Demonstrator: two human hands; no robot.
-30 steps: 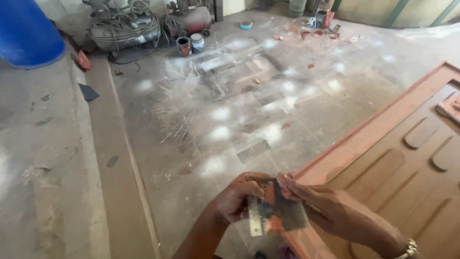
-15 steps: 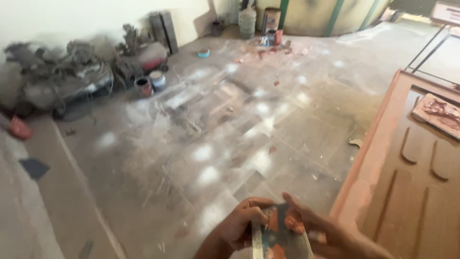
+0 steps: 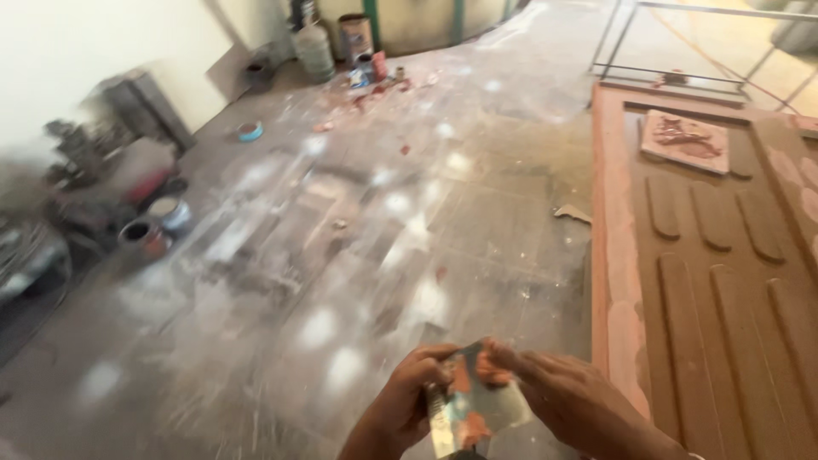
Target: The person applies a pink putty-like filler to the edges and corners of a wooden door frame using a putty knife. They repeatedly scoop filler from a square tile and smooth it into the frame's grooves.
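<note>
From the head camera, both hands meet at the bottom edge of the view, low over a dusty grey concrete floor [image 3: 358,255] blotched with pale patches. The left hand [image 3: 407,405] is closed around the handle end of a thin, flat metal scraper blade [image 3: 477,400], its shiny face smeared with reddish-brown putty. The right hand [image 3: 567,400] pinches the blade's upper right edge, fingertips touching a lump of the same putty — so the two hands are close together, both clamped on the blade, which sits between them, tilted and facing up.

Just right of the hands lies a large reddish-brown wooden door [image 3: 724,281] with raised oblong panels, laid flat; the right hand is near its left rail. On the door's far end rests a small square board [image 3: 686,140] loaded with red-brown putty.

Farther off, the floor carries scattered things: a pair of small round tins [image 3: 158,226] at the blurred left, a blue roll of tape [image 3: 250,130], and — near the back wall — a tall pale canister [image 3: 313,51] beside a brown can [image 3: 355,36], with red smears around them.
</note>
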